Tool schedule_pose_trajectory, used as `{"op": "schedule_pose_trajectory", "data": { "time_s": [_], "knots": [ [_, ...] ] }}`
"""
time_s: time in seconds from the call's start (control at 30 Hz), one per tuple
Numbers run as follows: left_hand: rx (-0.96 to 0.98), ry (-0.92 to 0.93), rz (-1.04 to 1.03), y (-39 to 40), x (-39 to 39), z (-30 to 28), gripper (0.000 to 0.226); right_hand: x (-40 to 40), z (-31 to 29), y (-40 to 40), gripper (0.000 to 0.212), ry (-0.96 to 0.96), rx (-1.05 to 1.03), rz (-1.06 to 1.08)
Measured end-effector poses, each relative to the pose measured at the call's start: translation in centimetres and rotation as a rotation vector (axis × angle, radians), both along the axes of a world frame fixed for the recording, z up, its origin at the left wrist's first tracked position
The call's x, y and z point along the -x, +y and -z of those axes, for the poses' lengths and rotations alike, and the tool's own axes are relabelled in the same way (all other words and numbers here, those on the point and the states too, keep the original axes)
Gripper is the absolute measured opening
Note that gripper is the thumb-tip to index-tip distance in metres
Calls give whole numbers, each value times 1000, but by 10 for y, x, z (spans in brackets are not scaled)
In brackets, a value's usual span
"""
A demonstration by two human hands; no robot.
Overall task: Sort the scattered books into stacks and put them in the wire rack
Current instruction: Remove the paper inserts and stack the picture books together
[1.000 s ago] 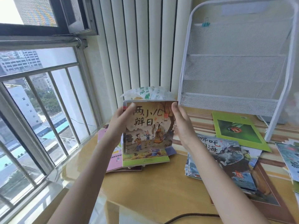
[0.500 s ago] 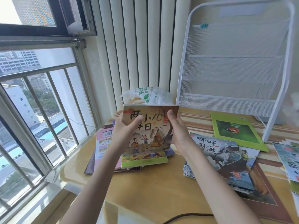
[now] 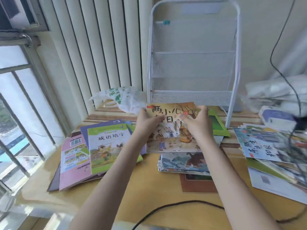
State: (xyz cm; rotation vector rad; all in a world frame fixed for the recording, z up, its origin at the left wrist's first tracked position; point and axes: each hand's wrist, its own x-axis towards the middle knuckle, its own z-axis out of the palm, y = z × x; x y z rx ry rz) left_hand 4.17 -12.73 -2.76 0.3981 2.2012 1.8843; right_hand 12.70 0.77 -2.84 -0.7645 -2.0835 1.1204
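I hold a picture book (image 3: 172, 140) with large black Chinese characters on an orange-brown cover. My left hand (image 3: 147, 122) grips its upper left edge and my right hand (image 3: 197, 123) grips its upper right. It hangs tilted above a stack of picture books (image 3: 182, 163) in the middle of the table. The white wire rack (image 3: 193, 63) stands upright behind it, its mesh shelves bare. To the left lies a fanned pile with a green-bordered book (image 3: 109, 145) on top of a pink book (image 3: 73, 156).
A crumpled plastic bag (image 3: 121, 98) lies at the back left of the rack. A green book (image 3: 217, 125) lies at the rack's foot. More books (image 3: 272, 156) spread at the right under a black cable (image 3: 285, 80). A barred window (image 3: 20, 113) borders the left.
The held book has shifted right, from over the left pile to above the middle stack, and my view has turned right, uncovering the green-bordered book.
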Motion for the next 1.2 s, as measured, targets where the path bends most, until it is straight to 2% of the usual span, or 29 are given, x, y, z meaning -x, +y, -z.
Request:
{"op": "schedule_pose_trajectory", "data": {
  "time_s": [0.13,0.2,0.27,0.37,0.43,0.5,0.57,0.67,0.73,0.77,0.8,0.87,0.9,0.97,1.07,1.2],
  "knots": [
    [340,126,144,44,-16,32,52,-26,35,34,65,-257,-150,146],
    [590,256,125,54,-21,49,55,-31,49,39,70,-415,-266,172],
    [707,317,61,55,-20,61,62,-35,61,38,67,-488,-352,189],
    [584,198,120,49,-12,76,81,-35,76,38,61,-440,-323,148],
    [501,132,176,44,-13,78,92,-37,76,38,59,-341,-123,47],
    [395,67,149,41,-13,73,94,-40,73,37,59,-256,46,-40],
    [285,-35,104,42,-10,66,94,-42,72,35,59,-204,62,-58],
    [69,-251,35,37,-5,55,79,-43,74,34,56,-144,86,-48],
    [-64,-361,86,34,-5,51,47,-44,76,37,55,-134,112,-56],
    [-78,-361,107,32,-4,52,37,-43,76,38,54,-128,128,-69],
    [-73,-343,128,31,-5,54,38,-43,76,39,53,-125,141,-89],
    [28,-258,176,31,-9,56,57,-43,76,41,52,-113,160,-129],
    [68,-212,191,30,-11,57,57,-43,76,41,52,-105,177,-146],
    [28,-211,204,30,-13,58,40,-43,76,41,52,-84,208,-167],
    [22,-190,140,28,-11,54,34,-42,76,35,50,-94,178,-196],
    [2,-221,69,14,-8,47,42,-38,77,24,49,-117,165,-347]
  ]
}}
